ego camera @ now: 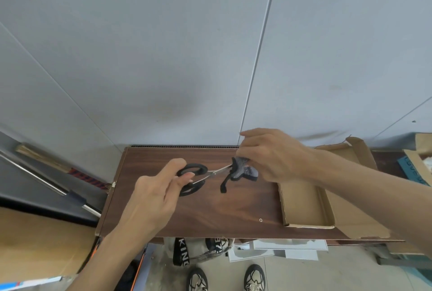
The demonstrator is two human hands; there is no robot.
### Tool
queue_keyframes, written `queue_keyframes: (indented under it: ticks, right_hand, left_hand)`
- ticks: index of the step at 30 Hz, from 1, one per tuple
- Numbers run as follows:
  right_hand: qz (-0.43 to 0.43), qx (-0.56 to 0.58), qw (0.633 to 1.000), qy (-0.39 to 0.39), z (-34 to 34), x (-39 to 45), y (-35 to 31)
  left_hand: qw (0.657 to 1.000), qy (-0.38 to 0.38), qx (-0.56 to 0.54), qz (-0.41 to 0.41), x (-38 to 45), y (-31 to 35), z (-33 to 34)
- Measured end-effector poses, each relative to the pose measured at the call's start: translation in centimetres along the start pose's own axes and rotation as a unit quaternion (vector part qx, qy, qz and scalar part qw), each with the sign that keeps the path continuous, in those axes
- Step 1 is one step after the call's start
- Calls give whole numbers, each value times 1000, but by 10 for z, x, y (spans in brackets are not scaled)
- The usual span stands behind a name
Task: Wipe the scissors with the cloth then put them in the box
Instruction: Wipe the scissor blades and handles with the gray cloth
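Gripping the scissors (195, 177) by the handles, your left hand (155, 193) steadies them while your right hand (272, 155) pinches the cloth (243, 170) around the blades, beside the box (304, 199).

Black-handled scissors (195, 177), grey cloth (243, 170)

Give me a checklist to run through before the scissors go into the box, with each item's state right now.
1. Scissors held securely: ok, the left hand grips the black handles.
2. Cloth on the blades: ok, the right hand holds it bunched around the blade end.
3. Blades closed for placing: not ok, the handles are spread apart.
4. Blades wiped clean: cannot tell, the cloth hides them.
5. Box open and ready: ok, it lies open at the right on the table, and the part in view looks empty.
6. Right hand free of the path: not ok, its forearm lies over the box.
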State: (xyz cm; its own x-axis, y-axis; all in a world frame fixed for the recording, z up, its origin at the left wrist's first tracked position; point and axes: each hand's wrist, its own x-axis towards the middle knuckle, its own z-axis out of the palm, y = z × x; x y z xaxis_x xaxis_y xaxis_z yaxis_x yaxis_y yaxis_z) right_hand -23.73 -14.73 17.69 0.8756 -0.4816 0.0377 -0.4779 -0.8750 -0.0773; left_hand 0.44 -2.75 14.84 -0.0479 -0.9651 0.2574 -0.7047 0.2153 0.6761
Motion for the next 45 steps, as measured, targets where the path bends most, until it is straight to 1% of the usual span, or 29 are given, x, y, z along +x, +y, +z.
queue_keyframes:
  ticks: [2, 3, 4, 5, 6, 7, 8, 9, 10, 11, 13, 14, 15, 16, 17, 19, 20, 25, 30, 33, 37, 41, 42, 45]
  right_hand:
    - [31, 7, 999, 4, -5, -8, 15]
    - [48, 13, 999, 23, -5, -12, 24]
    - [75, 26, 995, 56, -7, -18, 31]
    - [121, 47, 986, 105, -8, -25, 39]
    - [185, 81, 968, 152, -10, -30, 42]
    - [256, 144, 935, 197, -10, -35, 41]
    - [326, 235, 885, 235, -8, -38, 37]
    - [377, 345, 816, 270, -3, -39, 27]
    - [401, 457, 734, 303, 6, -39, 14]
    - [404, 561, 643, 330, 17, -37, -1]
    - [380, 720, 456, 358, 39, -30, -29]
    - [368, 762, 393, 359, 48, -25, -43]
    - [362, 785, 357, 354, 54, -20, -54]
    - [358, 796, 346, 345, 57, -15, -65]
    - [357, 796, 355, 335, 59, -10, -75]
    - [362, 785, 390, 318, 59, -1, -90]
    - [365, 783, 396, 313, 59, 2, -94]
    - [396, 782, 364, 316, 53, 9, -92]
    - [399, 796, 330, 313, 52, 12, -89]
    - [398, 800, 322, 312, 48, 15, -87]
    - [404, 796, 324, 314, 45, 18, -88]
    - [411, 792, 297, 341, 42, 21, -80]
    - [407, 791, 300, 344, 41, 20, -77]
    - [392, 790, 340, 327, 37, 20, -77]
  left_hand:
    - [999, 22, -14, -43, -1, -6, -5]
    - [997, 31, -27, -68, -3, -11, -7]
    - [994, 38, -43, -94, -5, -15, -10]
    - [990, 47, -64, -118, -6, -17, -12]
    - [984, 58, -90, -140, -7, -16, -13]
    - [976, 73, -126, -162, -7, -15, -12]
    - [962, 93, -175, -188, -6, -12, -9]
    - [941, 112, -232, -218, -3, -7, -6]
    - [916, 129, -288, -247, -1, -1, -2]
    - [889, 142, -338, -273, 2, 5, 3]
    - [848, 155, -404, -308, 7, 16, 13]
    - [832, 156, -426, -318, 9, 21, 19]
    - [819, 155, -447, -325, 10, 27, 25]
    - [808, 153, -465, -329, 12, 33, 31]
    - [800, 150, -478, -330, 13, 38, 37]
    - [797, 139, -491, -324, 13, 48, 47]
    - [797, 136, -493, -320, 13, 51, 50]
    - [799, 136, -488, -324, 11, 56, 54]
    - [798, 155, -489, -317, 9, 64, 55]
    - [799, 166, -482, -317, 9, 66, 55]
    - [800, 171, -478, -321, 9, 66, 53]
    - [798, 180, -469, -334, 6, 68, 54]
    - [797, 183, -467, -336, 6, 67, 54]
    - [795, 188, -467, -338, 6, 62, 52]
